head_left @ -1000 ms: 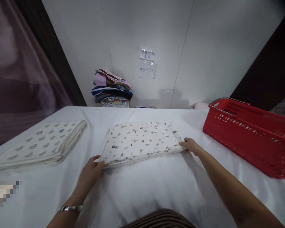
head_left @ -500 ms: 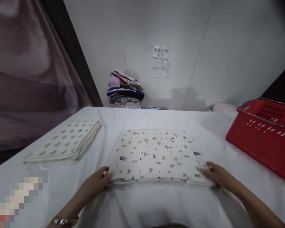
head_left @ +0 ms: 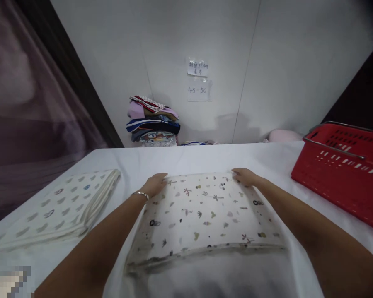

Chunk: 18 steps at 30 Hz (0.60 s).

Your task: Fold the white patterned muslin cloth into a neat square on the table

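A folded white cloth with small printed motifs (head_left: 205,215) lies flat on the white table (head_left: 205,155) right before me. My left hand (head_left: 155,185) rests on its far left corner, fingers curled over the edge. At the far right corner sits my right hand (head_left: 245,176), fingers closed on the cloth's edge. A metal bracelet (head_left: 140,193) circles my left wrist. Both forearms stretch over the cloth's sides.
A second folded patterned cloth (head_left: 59,207) lies at the left of the table. A red plastic basket (head_left: 342,174) with metal handles stands at the right. A pile of folded clothes (head_left: 152,122) is stacked by the wall behind, under two paper notes (head_left: 197,78).
Both hands moved from the cloth's near corners to its far corners. The cloth now lies closer to me.
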### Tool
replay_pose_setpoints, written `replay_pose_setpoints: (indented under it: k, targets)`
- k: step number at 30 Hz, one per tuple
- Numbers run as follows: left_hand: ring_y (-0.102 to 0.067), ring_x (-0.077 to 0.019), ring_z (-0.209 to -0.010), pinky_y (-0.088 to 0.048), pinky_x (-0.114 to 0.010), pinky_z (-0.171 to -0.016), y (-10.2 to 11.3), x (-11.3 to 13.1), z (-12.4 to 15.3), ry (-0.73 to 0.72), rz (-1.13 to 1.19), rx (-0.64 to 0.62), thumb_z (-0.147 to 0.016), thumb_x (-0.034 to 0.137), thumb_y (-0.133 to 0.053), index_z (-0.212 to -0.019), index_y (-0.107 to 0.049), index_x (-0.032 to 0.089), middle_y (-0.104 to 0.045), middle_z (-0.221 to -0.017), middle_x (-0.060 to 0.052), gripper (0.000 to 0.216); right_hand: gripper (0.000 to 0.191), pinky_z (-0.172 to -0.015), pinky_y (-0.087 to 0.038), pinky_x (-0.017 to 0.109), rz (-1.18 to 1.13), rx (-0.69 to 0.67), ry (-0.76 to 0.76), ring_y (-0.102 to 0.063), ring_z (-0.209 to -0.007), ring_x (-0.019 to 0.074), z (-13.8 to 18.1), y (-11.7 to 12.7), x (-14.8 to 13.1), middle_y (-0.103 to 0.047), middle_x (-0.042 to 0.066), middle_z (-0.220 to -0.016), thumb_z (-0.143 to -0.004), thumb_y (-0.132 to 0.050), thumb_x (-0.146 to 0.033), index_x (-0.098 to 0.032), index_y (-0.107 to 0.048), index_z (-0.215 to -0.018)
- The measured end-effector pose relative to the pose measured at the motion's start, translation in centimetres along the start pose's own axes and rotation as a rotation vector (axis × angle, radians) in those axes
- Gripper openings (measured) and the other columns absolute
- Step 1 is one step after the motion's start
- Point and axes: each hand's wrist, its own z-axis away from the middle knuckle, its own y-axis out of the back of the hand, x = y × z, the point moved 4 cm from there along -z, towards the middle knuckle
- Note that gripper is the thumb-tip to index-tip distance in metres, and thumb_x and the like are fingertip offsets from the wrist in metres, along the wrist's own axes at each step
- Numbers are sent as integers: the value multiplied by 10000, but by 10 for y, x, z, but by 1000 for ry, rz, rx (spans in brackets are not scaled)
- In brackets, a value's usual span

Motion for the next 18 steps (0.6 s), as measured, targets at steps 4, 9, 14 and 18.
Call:
replay_pose_setpoints:
  k: [4, 9, 14, 18]
  targets:
    - [-508, -261, -1164, -400, -354, -970, 1, -10, -24, 21, -11, -83, -727, 381, -468, -1250, -521, 160, -539, -1293, -110, 571, 542, -937, -426, 337, 15, -90, 2, -551, -1097, 271, -15, 6, 7, -579, 100, -1233, -707, -641, -345, -177, -581, -1219]
    - [-630, -266, -857, -480, -329, -740, 9, -19, -34, 16, 33, -218, -627, 483, -516, -948, -668, 139, -684, -970, -123, 494, 479, -877, -450, 369, 14, -222, -17, -594, -986, 299, -23, 17, 17, -652, 108, -1078, -605, -703, -439, -164, -680, -997]
    - [-611, -259, -838, -461, -303, -698, 12, -34, -36, 22, 198, -236, -546, 558, -570, -827, -662, 175, -682, -871, -71, 483, 427, -781, -483, 323, -274, -198, -75, -614, -902, 261, -14, 23, 21, -675, 86, -954, -558, -734, -408, -166, -658, -901]
    - [-607, -249, -824, -449, -286, -685, 20, -35, -41, 11, 230, -165, -571, 562, -558, -783, -636, 177, -672, -829, -54, 446, 416, -648, -491, 278, -551, -172, -114, -624, -774, 215, -11, 28, 21, -669, 61, -819, -527, -766, -369, -163, -628, -860]
